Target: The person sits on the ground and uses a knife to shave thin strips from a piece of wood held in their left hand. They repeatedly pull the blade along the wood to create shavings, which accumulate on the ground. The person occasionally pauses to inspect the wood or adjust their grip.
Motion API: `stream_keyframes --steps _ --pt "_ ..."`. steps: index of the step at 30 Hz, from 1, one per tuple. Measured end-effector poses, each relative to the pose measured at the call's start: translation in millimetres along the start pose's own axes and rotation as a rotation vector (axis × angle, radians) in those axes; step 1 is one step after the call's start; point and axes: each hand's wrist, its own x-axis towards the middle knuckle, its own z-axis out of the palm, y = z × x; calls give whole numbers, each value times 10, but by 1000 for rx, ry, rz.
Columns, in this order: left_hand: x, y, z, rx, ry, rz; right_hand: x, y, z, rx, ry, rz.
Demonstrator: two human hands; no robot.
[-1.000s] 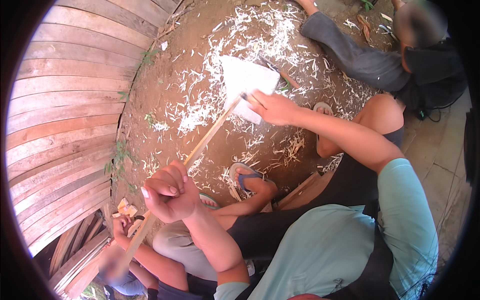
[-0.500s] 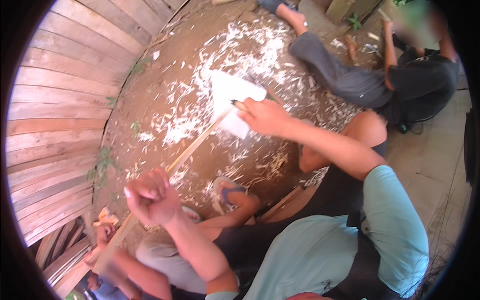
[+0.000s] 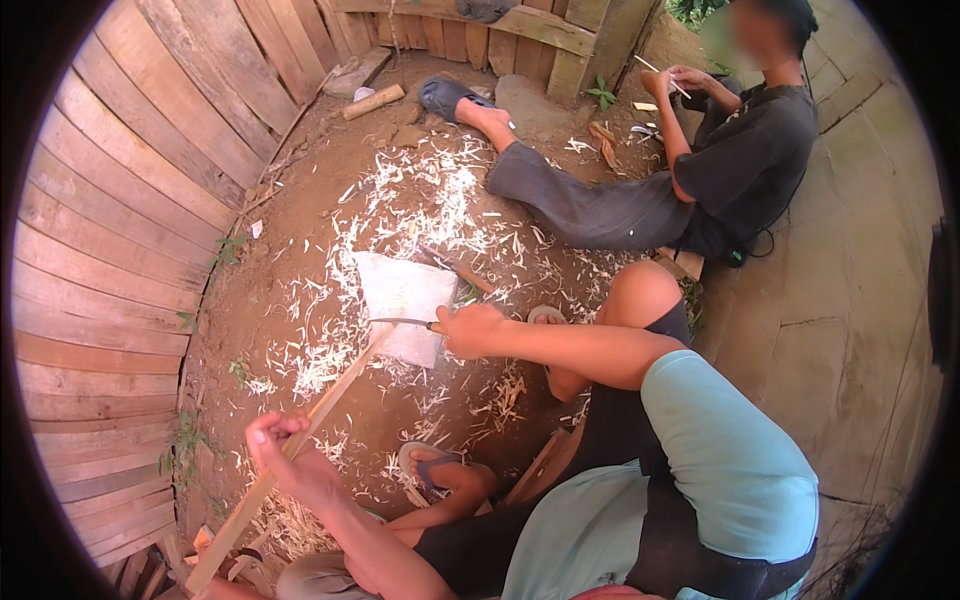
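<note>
My right hand (image 3: pixel 472 331) grips the handle of a knife (image 3: pixel 405 321); its thin, slightly curved blade points left. The blade lies at the upper end of a long pale wooden or bamboo strip (image 3: pixel 335 398), over a whitish, squarish block or pad (image 3: pixel 405 285) on the ground. My left hand (image 3: pixel 285 455), fingers curled, is closed around the strip farther down. From there the strip slants toward the lower left. Whether the blade's edge cuts into the strip I cannot tell.
Pale shavings (image 3: pixel 455 185) litter the dirt floor. A brown-handled tool (image 3: pixel 458 268) lies beyond the block. At the upper right a seated person (image 3: pixel 750 140) holds a thin stick, one leg (image 3: pixel 590 205) stretched out. A plank wall (image 3: pixel 110 330) curves along the left. Another person's sandalled foot (image 3: pixel 440 468) is below.
The view has shifted, showing more at the back. My right hand's knife now shows its blade side-on, across the strip's upper end. My left hand has turned, its fingers slightly looser.
</note>
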Motion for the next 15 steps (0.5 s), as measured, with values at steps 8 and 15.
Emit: stream_keyframes --steps 8,15 --pt "-22 -5 -13 345 -153 -314 12 -10 -172 -3 114 -123" --pt "-64 100 -28 706 -232 -404 -357 -199 -253 477 603 -529"
